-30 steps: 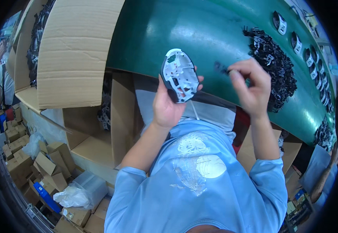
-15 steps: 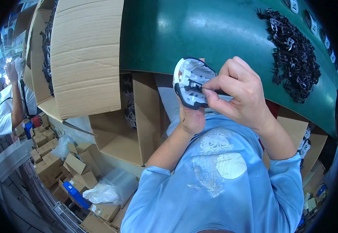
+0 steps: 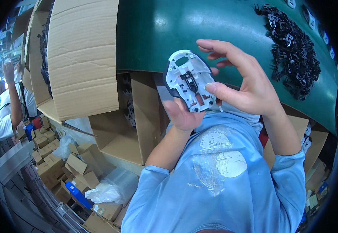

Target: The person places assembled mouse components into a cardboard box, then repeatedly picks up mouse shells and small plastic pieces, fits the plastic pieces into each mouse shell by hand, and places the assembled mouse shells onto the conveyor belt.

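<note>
A computer mouse shell (image 3: 179, 86), white inside with black sides, is held in front of my chest with its ribbed inner face toward me. In its middle sits a narrow black plastic part (image 3: 191, 83). My left hand (image 3: 186, 116) supports the shell from below and behind; a fingertip shows past its right edge. At the right side of the shell, my right hand (image 3: 246, 79) has its fingers spread apart. Its thumb tip overlaps the shell's right edge; whether it presses there I cannot tell.
A heap of small black plastic parts (image 3: 295, 54) lies on the green work table (image 3: 184, 25), with more shells (image 3: 310, 19) along its far right edge. Cardboard boxes (image 3: 83, 58) stand at the left. A person (image 3: 12, 105) in white works at far left.
My right fingers have come away from the black part inside the shell and spread. The shell has turned to show its inner face more fully and shifted slightly left.
</note>
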A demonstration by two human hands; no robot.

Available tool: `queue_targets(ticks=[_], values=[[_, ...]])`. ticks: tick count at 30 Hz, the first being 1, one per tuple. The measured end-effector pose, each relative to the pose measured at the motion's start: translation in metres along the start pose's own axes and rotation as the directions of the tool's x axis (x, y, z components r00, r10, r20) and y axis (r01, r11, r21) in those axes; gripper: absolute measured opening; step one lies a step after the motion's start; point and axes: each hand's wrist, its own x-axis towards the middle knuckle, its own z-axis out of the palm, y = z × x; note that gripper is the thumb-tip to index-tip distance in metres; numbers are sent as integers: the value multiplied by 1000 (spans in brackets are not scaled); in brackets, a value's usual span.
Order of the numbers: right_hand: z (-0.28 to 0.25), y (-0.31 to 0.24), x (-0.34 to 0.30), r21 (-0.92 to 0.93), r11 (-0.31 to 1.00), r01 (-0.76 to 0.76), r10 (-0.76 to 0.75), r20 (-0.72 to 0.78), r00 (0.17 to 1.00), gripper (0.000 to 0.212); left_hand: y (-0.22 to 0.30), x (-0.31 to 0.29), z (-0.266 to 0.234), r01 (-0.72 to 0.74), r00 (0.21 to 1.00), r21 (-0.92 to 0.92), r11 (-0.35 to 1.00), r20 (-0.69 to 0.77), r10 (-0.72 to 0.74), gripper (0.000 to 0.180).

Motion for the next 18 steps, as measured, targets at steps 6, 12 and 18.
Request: queue_targets(ticks=[6, 12, 18], values=[[5, -9, 0, 233, 933, -273, 251, 121, 960, 59, 27, 4, 14, 324, 929, 358, 876, -296, -222, 69], [8, 4, 6, -36, 998, -51, 54, 60, 997, 41, 34, 5, 29, 393, 909, 602, 695, -367, -197, 40], [0, 5, 19, -222, 972, 79, -29, 220, 975, 38, 29, -2, 18, 345, 938, 802, 487, -304, -165, 41]])
